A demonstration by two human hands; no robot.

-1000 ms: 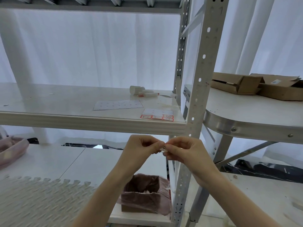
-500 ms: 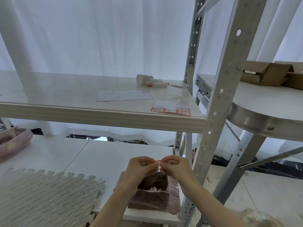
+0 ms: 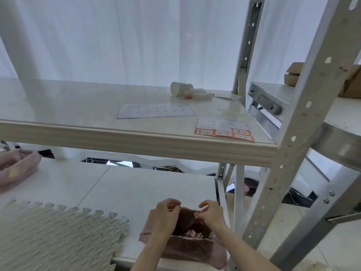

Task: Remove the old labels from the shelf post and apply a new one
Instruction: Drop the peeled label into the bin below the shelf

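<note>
The grey perforated shelf post (image 3: 304, 114) rises at the right, and no label shows on its visible face. Both hands hover low over a small bin lined with a pink bag (image 3: 187, 249) on the lower shelf. My right hand (image 3: 212, 214) pinches a small reddish old label scrap (image 3: 197, 213) at its fingertips above the bin's opening. My left hand (image 3: 166, 218) is a short gap to its left, fingers curled together with nothing visible in them. On the upper shelf lies a label sheet (image 3: 222, 132) with several red-bordered labels marked "4-1" and "4-2".
An emptied label sheet (image 3: 154, 110) and a white roll with marker pens (image 3: 179, 89) lie further back on the upper shelf (image 3: 97, 132). A foam mat (image 3: 48, 235) covers the lower shelf's left. Another pink bag (image 3: 17, 169) is far left; cardboard boxes (image 3: 351, 81) are on the right table.
Both hands came down from beside the post at shelf-edge height to over the bin. They were pinched together on the scrap; now they have parted.
</note>
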